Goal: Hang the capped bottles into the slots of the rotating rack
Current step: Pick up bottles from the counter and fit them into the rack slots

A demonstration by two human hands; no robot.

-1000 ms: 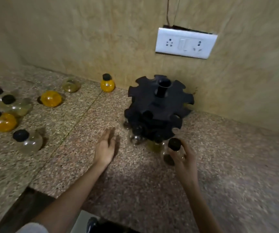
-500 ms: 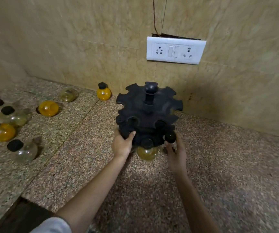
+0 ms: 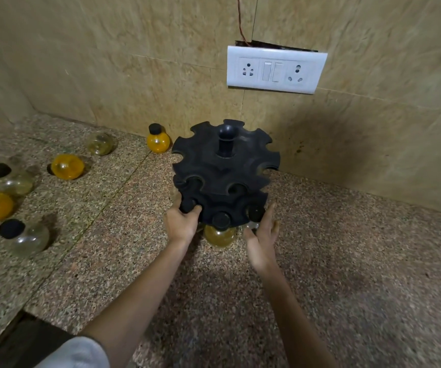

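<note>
At the back of the counter (image 3: 346, 261), close to the wall, the rack (image 3: 224, 176) is standing with its two slotted tiers one above the other. Taking the rack's post as the clock centre, the left hand (image 3: 181, 224) is gripping the lower tier's edge at about 7 o'clock, thumb on top and fingers curled under, most likely to keep the tier from spinning while a bottle goes in. The right hand (image 3: 260, 243) is hovering at 5 o'clock with fingers spread and loose, holding nothing, its fingertips just beside a clear bottle (image 3: 254, 217) whose black cap is sitting in a lower slot. Whether that bottle is fully seated I cannot tell; its body is mostly hidden behind the hand. At 6 o'clock an amber bottle (image 3: 219, 235) is hanging by its cap between the two hands, and it is unclear whether its base is touching the counter.

Several upper slots are showing empty. Well apart to the left, between 8 and 10 o'clock, the loose bottles (image 3: 25, 237) are waiting on the counter, some upright and some on their sides, and one yellow bottle (image 3: 157, 140) is standing near the wall at 10 o'clock. Most of the job looks undone.
</note>
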